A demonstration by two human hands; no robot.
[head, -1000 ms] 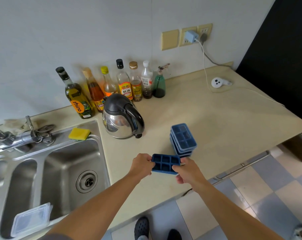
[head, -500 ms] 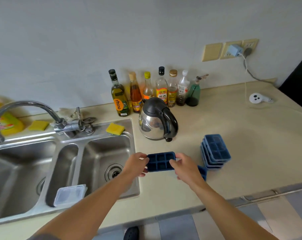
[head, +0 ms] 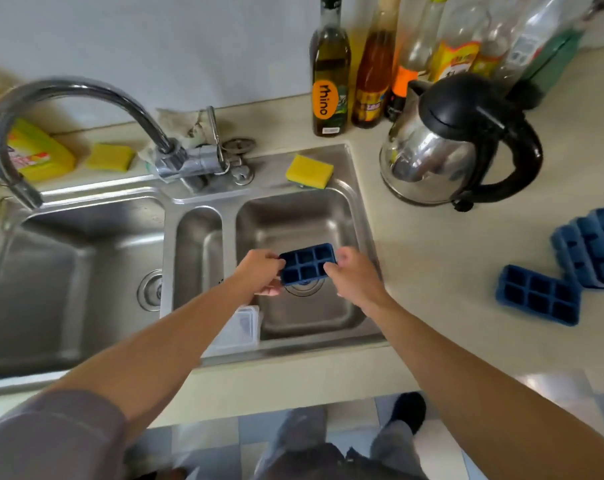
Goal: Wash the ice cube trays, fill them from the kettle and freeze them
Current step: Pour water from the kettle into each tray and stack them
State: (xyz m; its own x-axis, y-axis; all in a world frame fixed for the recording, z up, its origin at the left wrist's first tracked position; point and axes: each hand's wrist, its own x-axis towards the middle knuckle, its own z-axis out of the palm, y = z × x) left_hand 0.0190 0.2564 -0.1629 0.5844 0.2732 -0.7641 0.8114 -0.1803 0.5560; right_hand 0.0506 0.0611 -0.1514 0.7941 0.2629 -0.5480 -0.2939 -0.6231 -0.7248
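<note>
I hold a blue six-cell ice cube tray (head: pixel 307 263) level over the right basin of the steel sink (head: pixel 328 313). My left hand (head: pixel 257 273) grips its left end and my right hand (head: pixel 354 275) pinches its right end. Another blue tray (head: pixel 539 294) lies alone on the counter at the right, next to a stack of blue trays (head: pixel 594 249) at the frame's edge. The steel kettle (head: pixel 456 143) with a black lid and handle stands on the counter behind the sink's right corner.
A curved tap (head: pixel 65 98) arches over the left basin. A yellow sponge (head: pixel 309 171) sits on the sink's back rim. A clear plastic lid (head: pixel 240 329) leans in the narrow middle basin. Several bottles (head: pixel 330 71) line the wall behind the kettle.
Both hands have carried the tray left from over the counter to over the right basin. The view has swung left and down toward the sink.
</note>
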